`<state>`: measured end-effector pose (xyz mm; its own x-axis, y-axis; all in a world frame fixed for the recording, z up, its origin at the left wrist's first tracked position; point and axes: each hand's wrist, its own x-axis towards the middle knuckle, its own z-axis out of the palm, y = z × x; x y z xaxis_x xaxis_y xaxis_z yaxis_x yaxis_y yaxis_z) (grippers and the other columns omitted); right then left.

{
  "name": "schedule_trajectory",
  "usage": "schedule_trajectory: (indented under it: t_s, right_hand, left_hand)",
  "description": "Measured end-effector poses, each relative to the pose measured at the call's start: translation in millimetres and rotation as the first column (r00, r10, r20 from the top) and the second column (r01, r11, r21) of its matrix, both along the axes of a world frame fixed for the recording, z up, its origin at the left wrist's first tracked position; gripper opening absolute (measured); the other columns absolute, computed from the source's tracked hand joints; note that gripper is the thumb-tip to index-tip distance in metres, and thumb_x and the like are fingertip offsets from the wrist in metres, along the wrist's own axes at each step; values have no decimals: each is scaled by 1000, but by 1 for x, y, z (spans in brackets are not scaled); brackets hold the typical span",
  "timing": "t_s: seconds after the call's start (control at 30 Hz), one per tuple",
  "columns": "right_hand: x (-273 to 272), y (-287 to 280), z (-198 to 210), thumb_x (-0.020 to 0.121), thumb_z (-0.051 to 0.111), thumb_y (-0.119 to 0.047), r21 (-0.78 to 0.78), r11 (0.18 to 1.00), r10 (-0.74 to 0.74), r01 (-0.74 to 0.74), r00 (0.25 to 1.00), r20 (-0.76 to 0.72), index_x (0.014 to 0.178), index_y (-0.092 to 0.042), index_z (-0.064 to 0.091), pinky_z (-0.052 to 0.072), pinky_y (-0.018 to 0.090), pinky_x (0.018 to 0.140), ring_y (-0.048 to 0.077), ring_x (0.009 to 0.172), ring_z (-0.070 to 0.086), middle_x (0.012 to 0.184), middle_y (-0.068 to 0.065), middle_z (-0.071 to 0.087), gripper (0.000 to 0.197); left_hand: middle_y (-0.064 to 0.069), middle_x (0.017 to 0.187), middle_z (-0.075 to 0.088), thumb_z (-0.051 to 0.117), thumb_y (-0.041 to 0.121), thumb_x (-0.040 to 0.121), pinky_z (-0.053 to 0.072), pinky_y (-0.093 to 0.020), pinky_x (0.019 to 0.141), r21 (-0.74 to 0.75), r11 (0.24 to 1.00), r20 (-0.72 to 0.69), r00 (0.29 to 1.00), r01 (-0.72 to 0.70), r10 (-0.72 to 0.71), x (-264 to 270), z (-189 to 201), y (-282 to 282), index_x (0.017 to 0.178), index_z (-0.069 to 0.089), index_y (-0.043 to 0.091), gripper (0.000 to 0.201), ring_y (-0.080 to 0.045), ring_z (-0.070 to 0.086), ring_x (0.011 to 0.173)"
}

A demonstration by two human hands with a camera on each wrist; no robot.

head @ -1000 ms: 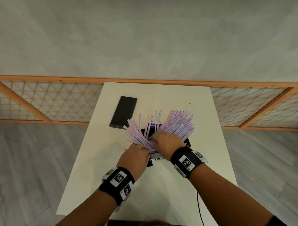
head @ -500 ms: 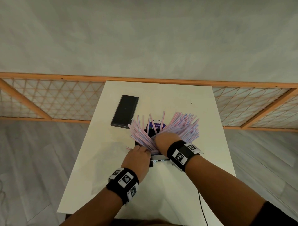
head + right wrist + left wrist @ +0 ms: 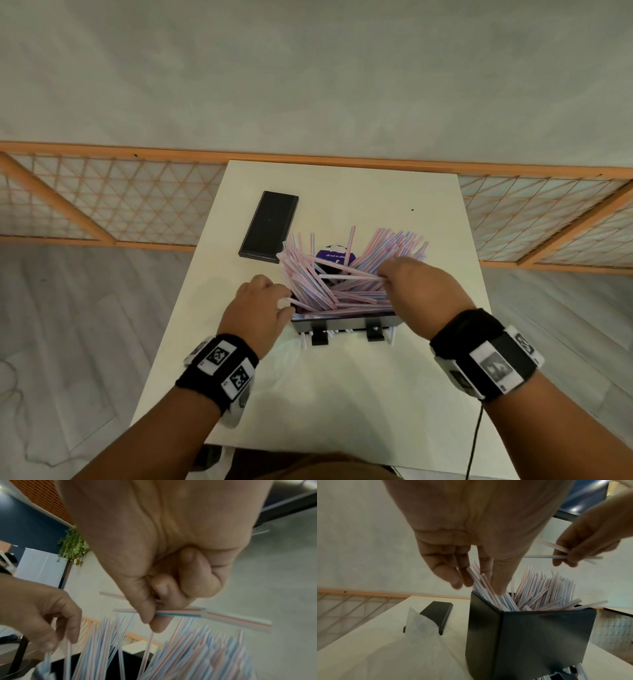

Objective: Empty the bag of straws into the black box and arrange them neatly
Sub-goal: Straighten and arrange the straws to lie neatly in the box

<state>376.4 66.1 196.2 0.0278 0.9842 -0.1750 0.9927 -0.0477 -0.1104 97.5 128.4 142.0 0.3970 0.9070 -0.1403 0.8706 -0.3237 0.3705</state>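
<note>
The right hand (image 3: 421, 291) pinches two straws (image 3: 180, 613) between thumb and curled fingers, above the box (image 3: 530, 635). The left hand (image 3: 257, 308) sits at the box's left rim, fingertips (image 3: 455, 580) nipping the tops of leaning straws. The remaining straws (image 3: 342, 274) stand splayed in the box. Only the left wrist view shows the empty bag (image 3: 419, 635), lying on the table (image 3: 342, 394) before the lid (image 3: 269, 226)
</note>
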Motion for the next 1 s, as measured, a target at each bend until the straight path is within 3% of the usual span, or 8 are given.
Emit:
schedule_trajectory:
  t_s: [0.13, 0.27, 0.5, 0.7, 0.83, 0.93, 1.0]
  right_hand:
    - [-4, -7, -25, 99, 48, -14, -36, 998, 54, -59, 992, -112, 101, -27, 61, 53, 35, 71, 20, 79, 60, 94, -3, 59, 18]
    - [-11, -3, -52, 97, 53, -17, -196, 978, 58, -74, 995, -83, 109, -24, 64, 55, 38, 78, 24, 90, 63, 104, 1, 61, 18]
    - [-37, 0, -66, 101, 51, -27, -14, 994, 107, -112, 975, -196, 119, -23, 65, 55, 40, 75, 25, 91, 64, 112, 0, 58, 23]
    - [-41, 5, -81, 106, 43, -37, -30, 995, 91, -98, 978, -188, 116, -28, 67, 54, 37, 74, 26, 91, 64, 104, 2, 61, 28]
    - [-43, 6, -80, 106, 43, -34, -39, 996, 67, -76, 981, -182, 115, -26, 69, 55, 38, 74, 26, 85, 63, 98, 4, 62, 29]
    - [-45, 12, -84, 104, 43, -28, -85, 993, 71, -87, 982, -172, 117, -27, 67, 57, 41, 76, 28, 88, 66, 98, 4, 68, 28]
    - [-49, 13, -84, 104, 41, -24, -106, 986, 108, -131, 973, -202, 127, -29, 64, 57, 42, 78, 29, 93, 67, 104, 5, 72, 33]
  left_hand:
    - [6, 118, 48, 63, 30, 98, 52, -29, 86, -115, 993, 101, 995, 14, -3, -4, -9, 1, 128, 63, 26, 30, -9, 60, 80]
    - [3, 118, 60, 62, 28, 100, 47, -28, 94, -130, 992, 111, 994, 1, 13, -5, -16, -2, 129, 61, 21, 30, -15, 59, 101]
    - [3, 112, 69, 56, 28, 103, 45, -24, 87, -127, 992, 157, 987, -8, 29, -6, -11, -6, 119, 69, 20, 22, -12, 60, 97]
    - [12, 93, 67, 63, 26, 99, 39, -22, 76, -6, 998, 156, 986, -57, 57, -22, 29, 9, 106, 74, 20, 14, -10, 60, 84]
    - [19, 78, 63, 65, 26, 98, 45, -28, 71, 54, 993, 159, 982, -109, 99, -49, 76, 12, 99, 74, 24, 9, -2, 59, 73]
    - [15, 81, 69, 65, 29, 97, 57, -39, 77, 49, 982, 240, 957, -181, 165, -67, 104, 9, 98, 73, 29, 7, -7, 67, 75]
    - [12, 82, 72, 66, 30, 97, 59, -43, 81, -3, 974, 333, 918, -226, 214, -74, 111, 8, 100, 73, 31, 8, -11, 71, 76]
